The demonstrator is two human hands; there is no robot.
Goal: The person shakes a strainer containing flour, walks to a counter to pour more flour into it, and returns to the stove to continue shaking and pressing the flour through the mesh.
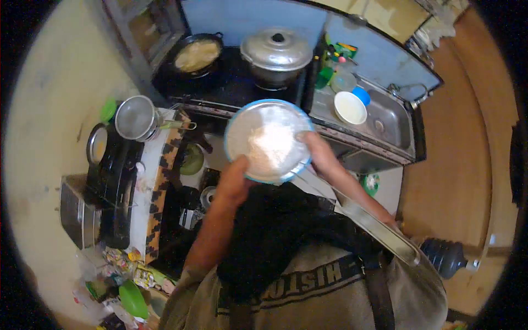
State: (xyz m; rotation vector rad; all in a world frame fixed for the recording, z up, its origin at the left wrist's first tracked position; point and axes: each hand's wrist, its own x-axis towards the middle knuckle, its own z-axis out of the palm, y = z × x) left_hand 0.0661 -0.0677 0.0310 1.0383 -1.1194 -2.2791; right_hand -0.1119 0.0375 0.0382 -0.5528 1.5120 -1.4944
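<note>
A round sieve (242, 129) with a blue rim and a long pale handle is held in front of my body. White powder (272, 144) lies heaped on its mesh. My left hand (237, 179) grips the rim at the lower left, with its fingers partly hidden beneath. On the right side my right hand (314, 147) is closed round the rim, its thumb on top. The handle runs down to the right, across my right forearm. Whether a bowl sits under the sieve cannot be made out.
Beyond the sieve, a black stove (231, 74) carries a lidded pot (276, 52) and a pan (197, 56). To the right is a sink (388, 121) with a white bowl (350, 108). Another strainer (136, 117) rests on the left counter. A dark water bottle (444, 257) stands at lower right.
</note>
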